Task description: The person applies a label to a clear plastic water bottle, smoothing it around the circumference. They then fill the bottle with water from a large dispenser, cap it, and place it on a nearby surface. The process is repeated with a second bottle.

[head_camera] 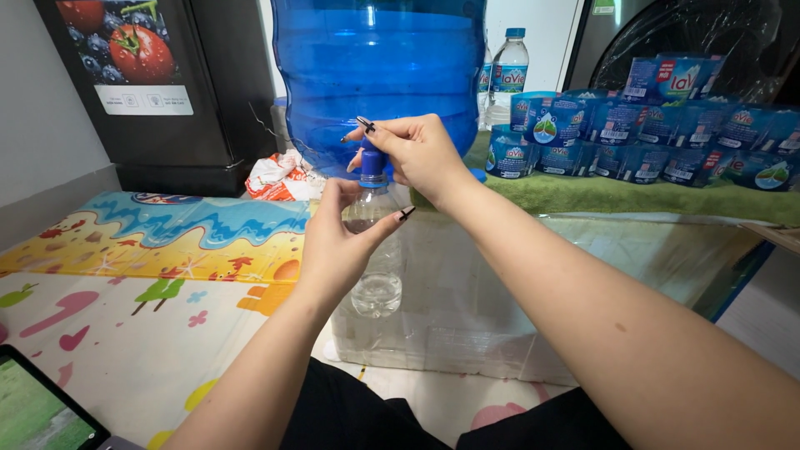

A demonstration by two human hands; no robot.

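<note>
Item: clear plastic bottle [373,250], centre of frame, upright, blue cap [372,164] on its neck, a little water inside.

Left hand [337,242]: wrapped around the bottle's body, grasping it.

Right hand [417,150]: above, fingers pinched on the blue cap.

Behind, upper centre: large blue water jug [379,67], just beyond the cap.

Upper right: rows of small blue-labelled water cups [642,133] on a green cloth [600,196]; one sealed water bottle [508,67] beside the jug.

Upper left: dark refrigerator [167,83] with fruit picture.

Left: colourful play mat [125,275].

Lower left corner: tablet screen [42,408].

Beneath the bottle: plastic-wrapped carton [500,283].
</note>
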